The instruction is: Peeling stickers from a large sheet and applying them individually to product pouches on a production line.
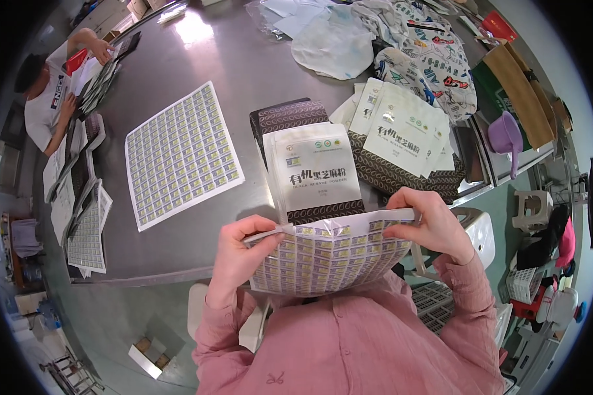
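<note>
Label sheet [333,260] pinched along its top edge by fingers of left hand [238,255] and right hand [435,222], at near edge of table [244,79]; pouches [316,168] stacked just beyond.

dark lettering [318,176] on white pouches [314,194]

Left fingers [244,228] and right fingers [403,232] pinched.

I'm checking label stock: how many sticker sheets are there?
3 visible: one sticker sheet held by left hand and right hand, one flat sheet on the grey table, a third sheet near its front-left corner. More may be hidden.
</note>
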Demonstrator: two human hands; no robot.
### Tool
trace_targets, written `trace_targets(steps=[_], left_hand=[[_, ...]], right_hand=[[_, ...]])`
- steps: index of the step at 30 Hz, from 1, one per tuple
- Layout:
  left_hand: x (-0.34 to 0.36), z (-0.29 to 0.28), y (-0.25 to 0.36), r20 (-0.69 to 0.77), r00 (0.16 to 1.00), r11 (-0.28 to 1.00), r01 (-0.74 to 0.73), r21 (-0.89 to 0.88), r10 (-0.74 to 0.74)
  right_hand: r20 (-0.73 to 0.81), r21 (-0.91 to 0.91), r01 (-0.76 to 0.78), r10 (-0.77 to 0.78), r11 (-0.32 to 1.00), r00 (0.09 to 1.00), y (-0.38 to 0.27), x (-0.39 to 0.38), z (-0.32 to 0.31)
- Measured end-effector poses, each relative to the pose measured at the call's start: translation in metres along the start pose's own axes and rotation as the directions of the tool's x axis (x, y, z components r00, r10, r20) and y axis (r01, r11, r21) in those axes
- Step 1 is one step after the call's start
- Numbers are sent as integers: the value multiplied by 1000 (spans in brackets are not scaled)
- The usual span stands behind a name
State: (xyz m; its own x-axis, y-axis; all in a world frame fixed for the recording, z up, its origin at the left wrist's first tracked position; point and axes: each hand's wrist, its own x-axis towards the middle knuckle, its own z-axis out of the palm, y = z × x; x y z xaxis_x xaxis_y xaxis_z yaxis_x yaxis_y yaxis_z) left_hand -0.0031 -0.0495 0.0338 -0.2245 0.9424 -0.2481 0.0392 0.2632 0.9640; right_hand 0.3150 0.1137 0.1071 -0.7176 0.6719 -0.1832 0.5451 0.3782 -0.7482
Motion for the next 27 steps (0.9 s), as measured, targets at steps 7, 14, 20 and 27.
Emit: trace_targets(steps=[7, 14, 20, 27], left_hand=[[-2, 1, 2, 110, 962, 951, -264, 159, 248], [13, 33, 17, 286, 856, 899, -436, -44, 429], [14, 25, 2, 396, 878, 912, -99, -399, 268], [22, 20, -9, 482, 812, 876, -72, -476, 329]], right_hand=[[-227, 595, 100, 48, 797, 973, 22, 23, 12], [-251, -228, 563, -607, 794, 754, -17, 67, 44], [-117, 16, 631, -626, 775, 771, -12, 100, 57], [-23, 219, 435, -441, 874, 897, 2, 102, 63]])
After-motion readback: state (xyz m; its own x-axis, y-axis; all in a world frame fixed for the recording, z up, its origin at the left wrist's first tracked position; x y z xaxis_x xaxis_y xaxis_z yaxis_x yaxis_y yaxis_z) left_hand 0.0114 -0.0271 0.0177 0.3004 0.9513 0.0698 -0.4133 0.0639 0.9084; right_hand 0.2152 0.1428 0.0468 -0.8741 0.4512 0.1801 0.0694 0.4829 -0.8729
